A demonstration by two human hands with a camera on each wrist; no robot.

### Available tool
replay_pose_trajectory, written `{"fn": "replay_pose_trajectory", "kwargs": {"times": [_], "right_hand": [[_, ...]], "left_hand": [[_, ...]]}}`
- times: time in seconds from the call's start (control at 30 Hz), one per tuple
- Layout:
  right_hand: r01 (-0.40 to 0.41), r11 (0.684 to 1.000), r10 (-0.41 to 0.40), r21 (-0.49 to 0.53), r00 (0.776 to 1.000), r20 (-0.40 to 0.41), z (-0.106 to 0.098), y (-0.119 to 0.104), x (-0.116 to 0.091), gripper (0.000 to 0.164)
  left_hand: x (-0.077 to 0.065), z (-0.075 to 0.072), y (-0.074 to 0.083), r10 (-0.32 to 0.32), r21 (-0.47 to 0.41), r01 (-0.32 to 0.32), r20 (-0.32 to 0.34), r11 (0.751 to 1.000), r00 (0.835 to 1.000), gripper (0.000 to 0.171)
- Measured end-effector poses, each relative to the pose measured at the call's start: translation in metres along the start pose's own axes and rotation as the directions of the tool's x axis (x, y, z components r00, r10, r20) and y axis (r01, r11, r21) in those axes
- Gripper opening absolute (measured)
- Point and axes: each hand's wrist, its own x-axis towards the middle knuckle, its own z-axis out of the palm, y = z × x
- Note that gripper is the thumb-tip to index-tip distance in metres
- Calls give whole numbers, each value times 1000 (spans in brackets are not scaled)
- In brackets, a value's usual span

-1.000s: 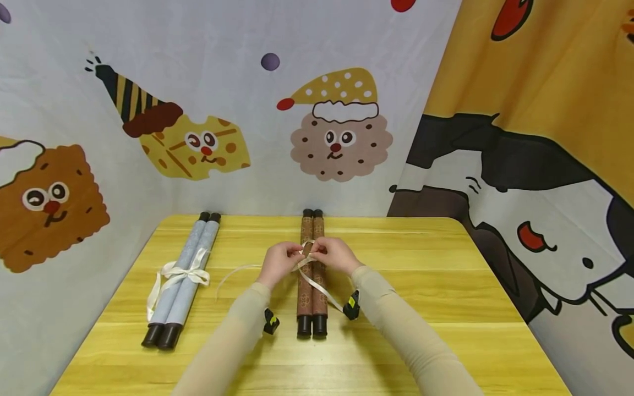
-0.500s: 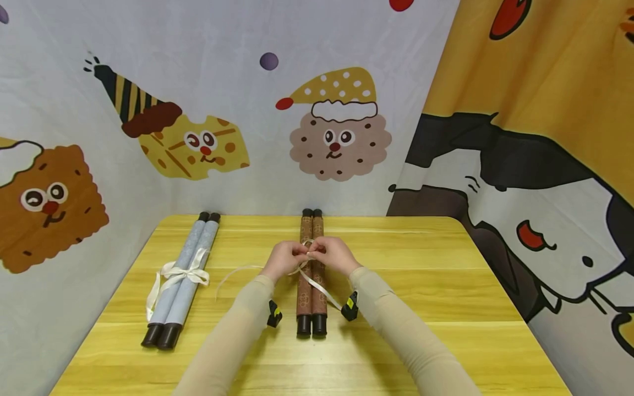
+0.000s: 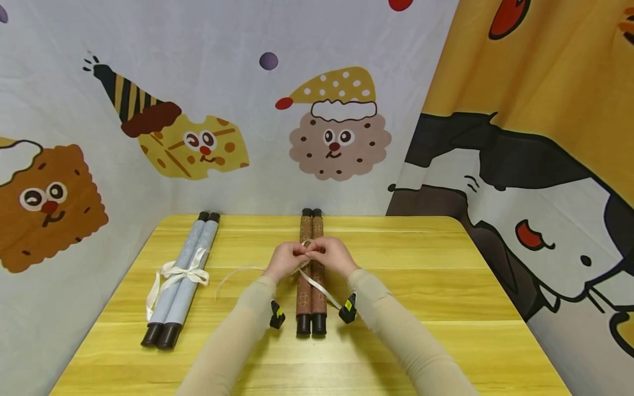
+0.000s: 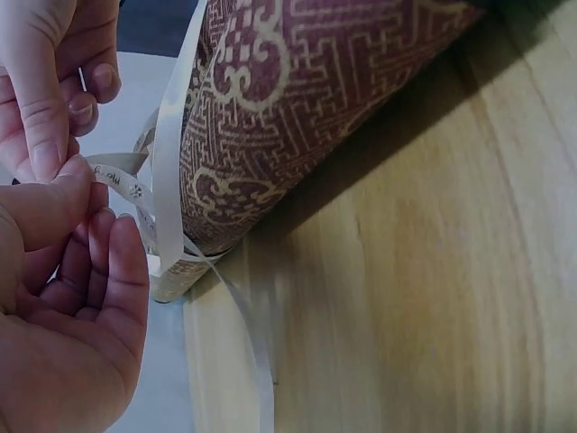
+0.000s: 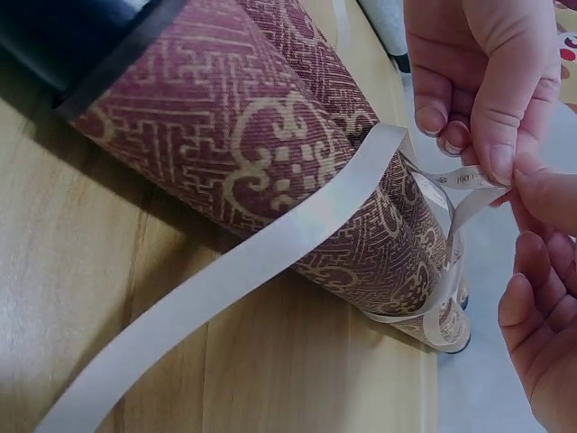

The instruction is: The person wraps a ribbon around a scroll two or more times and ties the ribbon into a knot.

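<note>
A brown patterned scroll, two rolls side by side with black end knobs, lies lengthwise at the middle of the table. A cream ribbon is wound round it, its tails trailing to either side. Over the scroll, my left hand and right hand meet fingertip to fingertip, thumbs and forefingers pinching a loop of the ribbon. In the left wrist view, small printed marks show on the ribbon between the left hand and the right hand. The pinched tip of the loop is hidden by the thumbs.
A light blue scroll lies to the left, tied with a white ribbon bow. The wood-grain table reaches back to a cartoon-printed cloth. A yellow and dark cloth hangs at the right.
The two hands have come together over the brown scroll, the left moving slightly right, and their fingertips now meet at the ribbon. Both scrolls stay in place.
</note>
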Motion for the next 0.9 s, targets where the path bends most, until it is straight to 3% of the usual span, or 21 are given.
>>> {"fn": "replay_pose_trajectory", "kwargs": {"times": [0.27, 0.5, 0.57, 0.67, 0.8, 0.9], "right_hand": [[2, 999, -1, 39, 999, -38, 1, 0, -1, 5], [-30, 999, 29, -23, 999, -42, 1, 0, -9, 13], [-9, 998, 9, -65, 1000, -6, 0, 0, -14, 14], [50, 985, -32, -163, 994, 108, 1, -2, -21, 15], [147, 942, -70, -302, 965, 254, 5, -3, -30, 21], [202, 913, -97, -354, 951, 293, 7, -3, -35, 22]], "left_hand": [[0, 3, -1, 21, -22, -22, -41, 1000, 999, 7], [-3, 3, -1, 16, -4, -16, -75, 1000, 997, 6], [-3, 3, -2, 8, 1, -8, -75, 1000, 997, 6], [-4, 3, -4, 2, 7, -2, -77, 1000, 997, 5], [-5, 3, -6, 19, 13, -18, -81, 1000, 997, 4], [-5, 3, -6, 31, 25, -29, -85, 999, 996, 5]]}}
